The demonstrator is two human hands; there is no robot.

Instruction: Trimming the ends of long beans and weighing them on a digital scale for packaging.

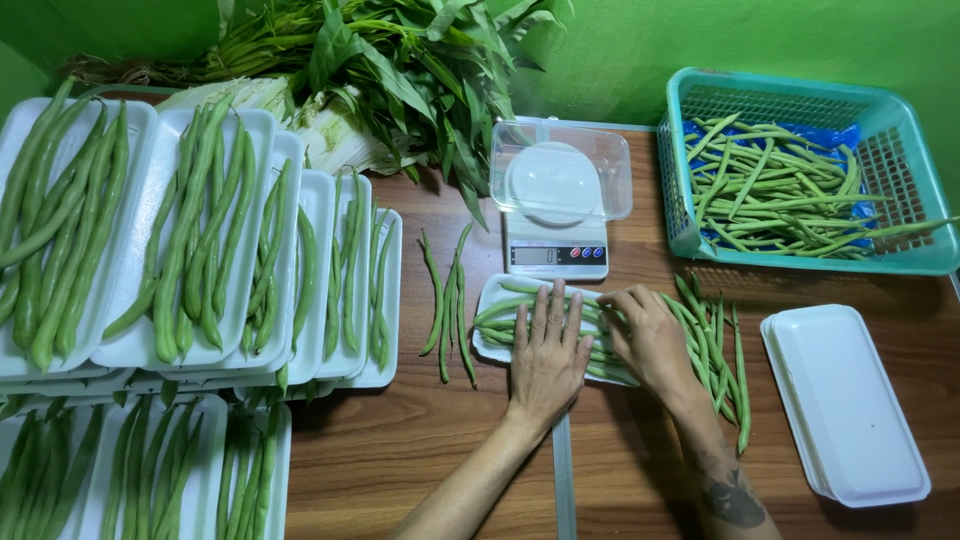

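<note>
Both hands lie flat and unclenched, left hand (pixel 546 352) and right hand (pixel 650 338), pressing green beans (pixel 500 308) into a white foam tray (pixel 492 292) mid-bench, below a white kitchen scale (pixel 556 215). A teal basket (pixel 690 110) stands right; spare stacked trays (pixel 845 400) nearby.

Kitchen scale (pixel 556 205), teal basket (pixel 905 120), leafy greens (pixel 400 60)

Wood table (pixel 420 450): bean trays (pixel 200 240); scale (pixel 556 215); basket (pixel 935 190); empty trays (pixel 850 410); loose beans (pixel 448 300); greens (pixel 400 60).
</note>
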